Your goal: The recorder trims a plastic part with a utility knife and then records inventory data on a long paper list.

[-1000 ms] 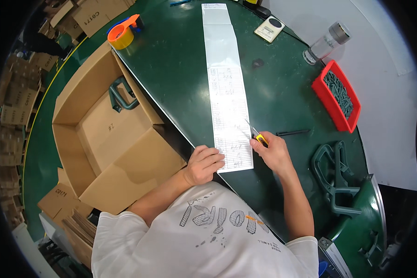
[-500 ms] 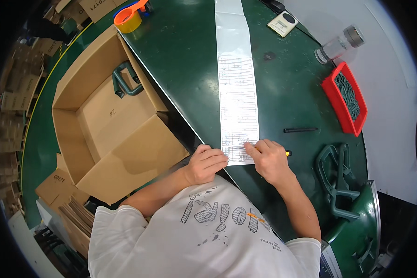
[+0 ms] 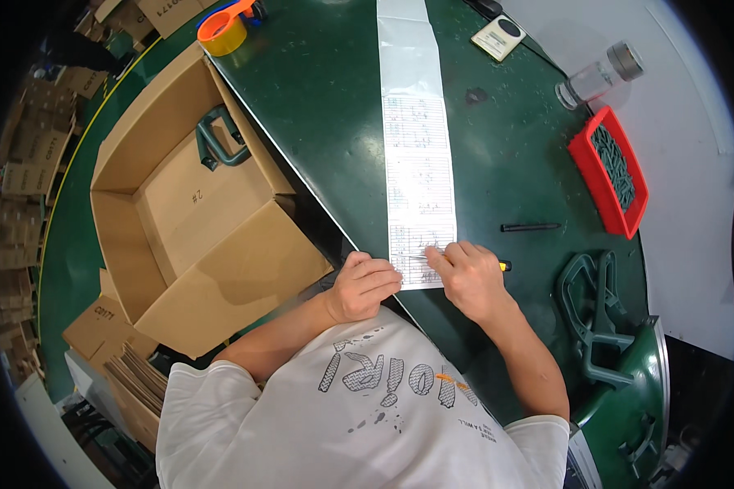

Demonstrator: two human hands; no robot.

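A long, creased paper strip with ruled, handwritten tables lies on the green table. At its lower left edge is my left hand, fingers curled together on the paper's margin at the table edge. My right hand is closed around a slim tool with a yellow and black handle. A thin metallic end of it points left over the lower rows of writing. My fist hides most of the tool, so its exact kind is unclear. Right of the strip lies a black pen.
An open cardboard box with a green handle-shaped part stands at left. Orange tape dispenser sits at the far table edge. At right are a red bin of green pegs, a clear bottle, and green plastic frames.
Both hands keep nearly the same place on the paper and the right still grips the tool. The whole view has shifted very slightly.
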